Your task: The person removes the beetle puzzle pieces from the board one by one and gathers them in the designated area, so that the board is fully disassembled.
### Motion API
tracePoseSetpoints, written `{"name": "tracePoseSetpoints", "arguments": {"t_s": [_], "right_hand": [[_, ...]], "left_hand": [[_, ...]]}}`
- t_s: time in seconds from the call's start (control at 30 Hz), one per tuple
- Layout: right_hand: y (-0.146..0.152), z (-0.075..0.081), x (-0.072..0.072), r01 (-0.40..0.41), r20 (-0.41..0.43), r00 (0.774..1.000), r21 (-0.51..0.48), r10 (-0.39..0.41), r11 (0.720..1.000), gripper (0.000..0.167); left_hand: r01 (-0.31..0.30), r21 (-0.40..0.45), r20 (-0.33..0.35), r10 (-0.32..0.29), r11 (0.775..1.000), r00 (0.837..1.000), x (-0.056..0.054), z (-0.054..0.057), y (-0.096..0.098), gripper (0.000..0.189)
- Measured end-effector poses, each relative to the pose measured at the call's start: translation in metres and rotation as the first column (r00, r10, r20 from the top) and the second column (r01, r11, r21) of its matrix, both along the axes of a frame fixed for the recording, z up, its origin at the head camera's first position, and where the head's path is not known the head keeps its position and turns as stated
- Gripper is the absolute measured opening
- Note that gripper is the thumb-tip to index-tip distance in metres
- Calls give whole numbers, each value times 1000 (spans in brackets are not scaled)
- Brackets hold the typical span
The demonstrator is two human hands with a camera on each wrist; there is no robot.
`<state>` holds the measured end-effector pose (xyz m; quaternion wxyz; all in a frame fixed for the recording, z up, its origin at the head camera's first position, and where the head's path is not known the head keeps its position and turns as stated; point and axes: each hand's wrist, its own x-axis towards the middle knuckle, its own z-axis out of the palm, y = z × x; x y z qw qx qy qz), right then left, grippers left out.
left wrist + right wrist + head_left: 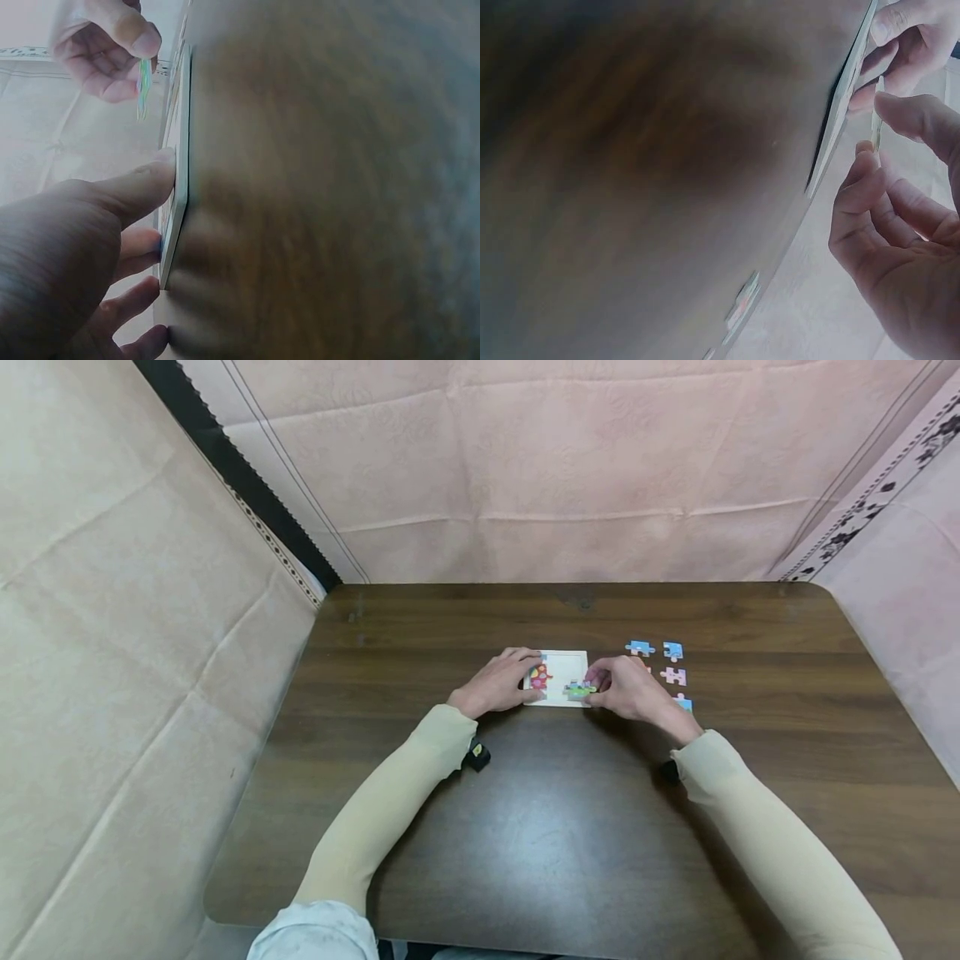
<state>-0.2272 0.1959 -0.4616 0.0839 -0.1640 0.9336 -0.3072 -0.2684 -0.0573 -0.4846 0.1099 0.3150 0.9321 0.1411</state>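
A white puzzle tray (564,663) lies flat on the table, with a red and yellow picture piece (539,677) at its left end. My left hand (501,683) rests on that end, thumb near the close edge and fingers toward the far edge. Over the right part of the tray, my right hand (633,687) pinches a green jigsaw piece (580,691) between thumb and fingertips. Seen edge-on, the piece (143,90) is held up off the tray in the left wrist view. The right wrist view shows the same thin piece (877,120) between the fingers.
Several loose jigsaw pieces lie right of the tray, among them a blue one (672,651), another blue one (640,647) and a pink one (673,676). One is partly behind the right hand. The brown wooden table (510,860) ends at pale cloth hangings (570,468).
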Motion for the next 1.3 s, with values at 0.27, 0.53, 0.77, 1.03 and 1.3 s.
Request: {"name": "tracePoseSetpoints", "arguments": {"t_s": [0.27, 0.53, 0.77, 1.03, 1.3], "right_hand": [[14, -4, 5, 26, -3, 1000, -12, -26, 1000, 20], [34, -3, 10, 50, 21, 999, 13, -50, 999, 20], [50, -4, 13, 46, 6, 999, 5, -46, 999, 19], [65, -3, 17, 56, 12, 998, 18, -56, 998, 19], [80, -4, 21, 73, 11, 997, 46, -73, 996, 22]], "left_hand": [[-1, 15, 3, 1, 1000, 1000, 0, -4, -1, 69], [-3, 30, 10, 3, 1000, 1000, 0, -5, -1, 69], [-2, 42, 22, 2, 999, 1000, 0, -3, -2, 69], [-5, 40, 19, 4, 999, 1000, 0, -2, -1, 69], [-7, 30, 16, 7, 1000, 1000, 0, -1, 0, 69]]}}
